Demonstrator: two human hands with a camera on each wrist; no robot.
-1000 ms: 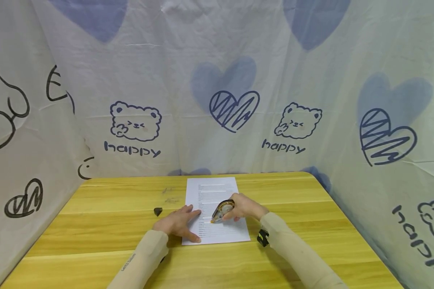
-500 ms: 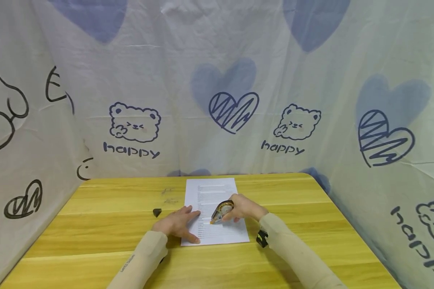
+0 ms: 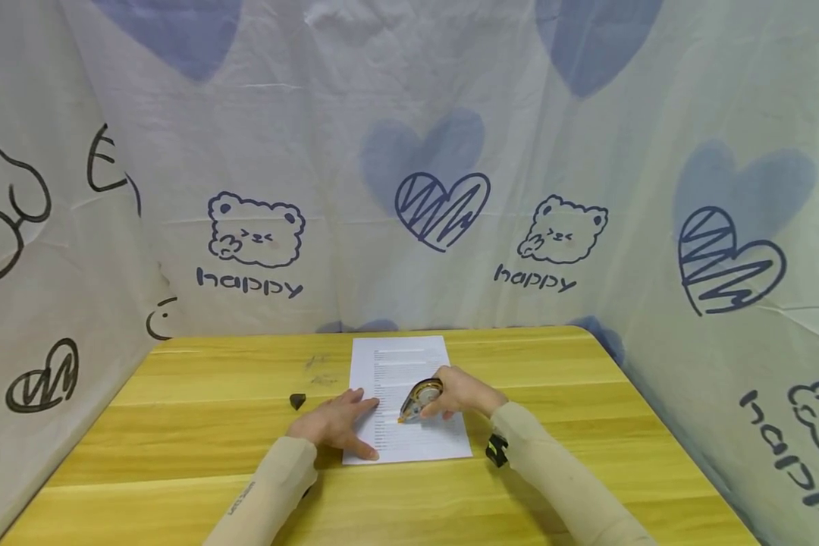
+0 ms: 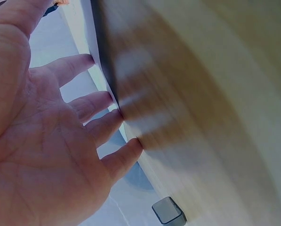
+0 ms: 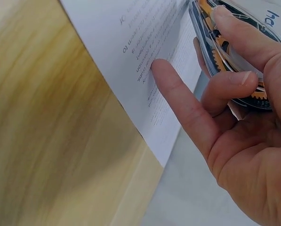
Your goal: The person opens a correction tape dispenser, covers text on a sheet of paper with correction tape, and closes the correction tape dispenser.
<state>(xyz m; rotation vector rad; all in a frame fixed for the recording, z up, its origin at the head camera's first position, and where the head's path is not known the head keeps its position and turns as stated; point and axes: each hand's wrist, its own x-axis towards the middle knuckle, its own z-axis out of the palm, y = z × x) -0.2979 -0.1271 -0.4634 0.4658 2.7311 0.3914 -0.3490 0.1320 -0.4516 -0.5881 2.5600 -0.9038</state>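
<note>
Bracing the paper (image 3: 394, 379), seemingly against slipping, the left hand (image 3: 337, 424) lies spread; the right hand (image 3: 462, 391) grips correction tape (image 3: 420, 395) tip-down.

Left hand (image 3: 337, 423) is lying palm down, fingers (image 4: 104, 129) splayed; right hand (image 3: 465, 391) is gripping, one finger (image 5: 185, 100) sticking out; both sleeved forearms (image 3: 560, 476) are slanting inward.

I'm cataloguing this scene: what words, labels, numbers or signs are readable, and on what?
"happy", three times: curtain, head view.
"ha", cut off: curtain, right wrist view.
Left sleeve, lettering: too small to read.
Printed sheet: lines too small or blurred to read surely.
Tape dispenser: no readable label.
</note>
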